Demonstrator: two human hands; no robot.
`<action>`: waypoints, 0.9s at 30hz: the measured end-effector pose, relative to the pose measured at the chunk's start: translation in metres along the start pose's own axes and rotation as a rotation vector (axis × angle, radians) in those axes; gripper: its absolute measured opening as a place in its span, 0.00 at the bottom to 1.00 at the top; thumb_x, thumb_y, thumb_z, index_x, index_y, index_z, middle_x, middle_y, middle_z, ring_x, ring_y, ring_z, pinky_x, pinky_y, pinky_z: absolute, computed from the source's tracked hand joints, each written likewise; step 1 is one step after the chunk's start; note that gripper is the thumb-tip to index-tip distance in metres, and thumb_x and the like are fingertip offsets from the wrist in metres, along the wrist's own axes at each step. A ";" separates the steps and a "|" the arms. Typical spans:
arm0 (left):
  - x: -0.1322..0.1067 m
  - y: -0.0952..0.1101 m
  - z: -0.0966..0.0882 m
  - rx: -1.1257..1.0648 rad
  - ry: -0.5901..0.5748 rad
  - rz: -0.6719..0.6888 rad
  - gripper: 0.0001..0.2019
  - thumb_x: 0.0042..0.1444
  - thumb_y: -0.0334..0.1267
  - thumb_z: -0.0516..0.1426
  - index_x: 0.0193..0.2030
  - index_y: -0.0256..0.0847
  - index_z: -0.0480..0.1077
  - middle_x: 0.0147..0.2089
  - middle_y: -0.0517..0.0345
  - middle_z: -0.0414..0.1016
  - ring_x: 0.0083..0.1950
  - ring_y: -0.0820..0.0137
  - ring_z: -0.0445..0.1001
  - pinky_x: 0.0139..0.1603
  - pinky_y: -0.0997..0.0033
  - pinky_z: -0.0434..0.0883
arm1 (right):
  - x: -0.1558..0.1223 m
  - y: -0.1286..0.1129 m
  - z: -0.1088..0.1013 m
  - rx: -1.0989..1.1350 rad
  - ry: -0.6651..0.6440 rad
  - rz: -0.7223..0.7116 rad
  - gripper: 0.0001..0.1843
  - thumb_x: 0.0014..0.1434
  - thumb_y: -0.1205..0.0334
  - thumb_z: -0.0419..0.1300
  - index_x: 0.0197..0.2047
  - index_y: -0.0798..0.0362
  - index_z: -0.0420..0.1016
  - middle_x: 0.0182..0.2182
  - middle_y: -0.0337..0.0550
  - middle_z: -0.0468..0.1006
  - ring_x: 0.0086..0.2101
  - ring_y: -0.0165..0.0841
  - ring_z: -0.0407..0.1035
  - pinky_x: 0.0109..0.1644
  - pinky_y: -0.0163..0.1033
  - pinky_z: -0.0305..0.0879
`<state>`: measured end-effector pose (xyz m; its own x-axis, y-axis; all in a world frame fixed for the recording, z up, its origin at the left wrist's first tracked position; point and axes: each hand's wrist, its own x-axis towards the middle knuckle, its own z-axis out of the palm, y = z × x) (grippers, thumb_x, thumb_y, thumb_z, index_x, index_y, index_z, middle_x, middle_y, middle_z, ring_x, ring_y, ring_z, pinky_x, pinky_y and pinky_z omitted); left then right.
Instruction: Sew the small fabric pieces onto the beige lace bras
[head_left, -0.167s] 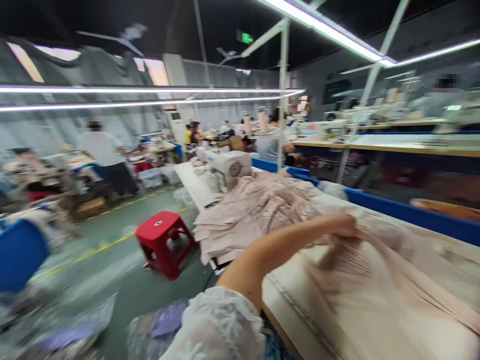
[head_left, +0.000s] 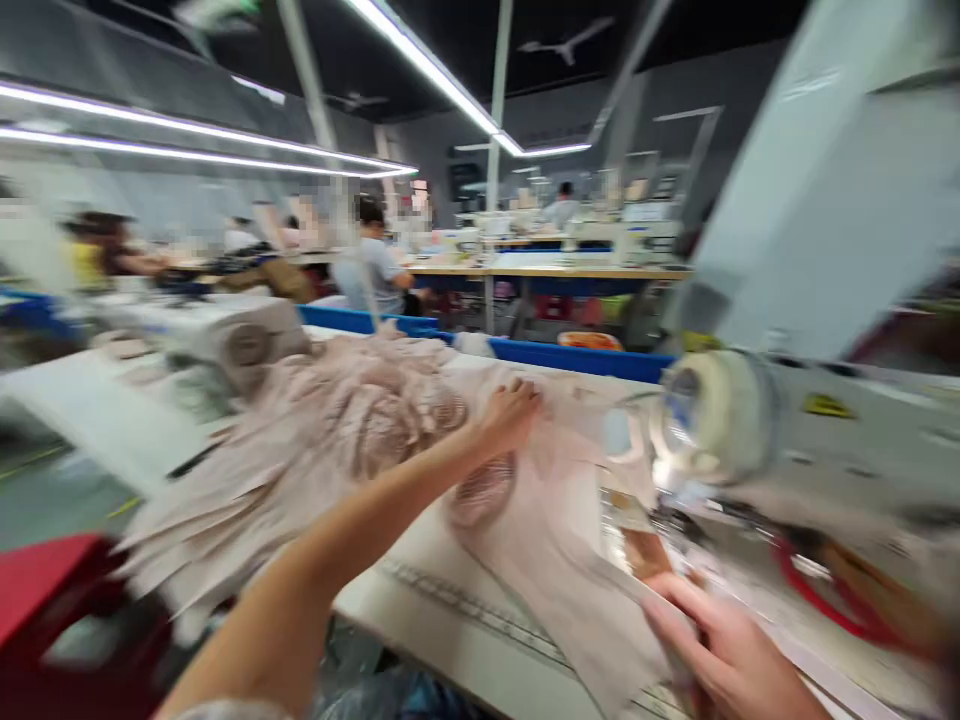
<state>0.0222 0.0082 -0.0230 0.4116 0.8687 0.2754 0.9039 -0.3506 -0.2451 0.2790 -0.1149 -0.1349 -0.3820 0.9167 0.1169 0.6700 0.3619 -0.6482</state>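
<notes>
Pale pink fabric lies stretched over the white sewing table, a round textured patch on its near left part. My left hand reaches across and has its fingers closed on the far part of this fabric. At lower right my right hand pinches the fabric's edge between thumb and fingers, close to the needle area of a sewing machine. Motion blur softens the fingertips. Left of my left arm is a large heap of similar pink fabric pieces.
Red-handled scissors lie under the machine at right. Another sewing machine stands beyond the heap. A red stool is at lower left, and a blue trough runs along the table's far edge. Several people sit at tables further back.
My view has swung right, bringing the right-hand sewing machine and my right hand into sight. My left hand remains closed on the pink fabric.
</notes>
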 end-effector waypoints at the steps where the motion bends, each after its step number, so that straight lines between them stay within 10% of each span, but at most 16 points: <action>1: 0.005 0.011 0.011 -0.075 0.012 0.136 0.10 0.60 0.34 0.57 0.46 0.38 0.77 0.46 0.49 0.76 0.47 0.65 0.73 0.49 0.67 0.74 | -0.005 -0.006 -0.008 -0.052 -0.010 0.058 0.23 0.69 0.49 0.44 0.31 0.49 0.72 0.23 0.39 0.74 0.26 0.33 0.71 0.29 0.35 0.66; 7: 0.025 0.061 0.060 -0.502 -0.010 0.615 0.12 0.62 0.37 0.58 0.52 0.41 0.72 0.52 0.52 0.73 0.55 0.63 0.70 0.59 0.65 0.66 | 0.000 -0.025 -0.012 -0.466 0.136 0.211 0.11 0.67 0.58 0.50 0.38 0.50 0.71 0.22 0.39 0.75 0.23 0.36 0.71 0.27 0.38 0.55; 14: 0.059 0.103 0.090 -0.452 -0.098 0.330 0.10 0.63 0.30 0.50 0.39 0.34 0.72 0.36 0.49 0.76 0.41 0.61 0.74 0.49 0.60 0.69 | -0.015 -0.018 -0.011 -0.760 0.564 -0.083 0.11 0.69 0.62 0.51 0.50 0.53 0.71 0.26 0.43 0.76 0.23 0.36 0.69 0.27 0.41 0.57; 18: 0.064 0.114 0.079 -0.410 -0.088 0.275 0.08 0.56 0.25 0.53 0.40 0.33 0.71 0.42 0.43 0.75 0.48 0.55 0.72 0.52 0.56 0.68 | -0.021 -0.036 -0.008 -0.639 0.517 -0.258 0.10 0.68 0.63 0.53 0.48 0.55 0.71 0.28 0.41 0.72 0.26 0.33 0.66 0.31 0.39 0.57; 23: 0.017 0.089 0.046 -0.457 0.018 0.354 0.15 0.63 0.26 0.44 0.46 0.33 0.70 0.48 0.43 0.73 0.53 0.57 0.69 0.56 0.55 0.67 | -0.022 -0.066 0.022 -0.564 0.433 -0.374 0.06 0.63 0.70 0.54 0.35 0.53 0.69 0.28 0.40 0.68 0.28 0.35 0.61 0.29 0.41 0.49; 27: -0.040 0.066 0.035 -0.672 -0.016 0.929 0.18 0.64 0.33 0.44 0.57 0.37 0.66 0.59 0.48 0.71 0.62 0.61 0.66 0.64 0.57 0.62 | -0.015 -0.077 0.039 -0.674 0.518 -0.406 0.14 0.54 0.82 0.47 0.29 0.54 0.67 0.25 0.43 0.65 0.26 0.35 0.56 0.29 0.42 0.46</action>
<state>0.0614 -0.0371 -0.0827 0.9553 0.1796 0.2347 0.1335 -0.9708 0.1995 0.2088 -0.1632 -0.1164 -0.4449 0.6013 0.6637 0.8366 0.5435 0.0684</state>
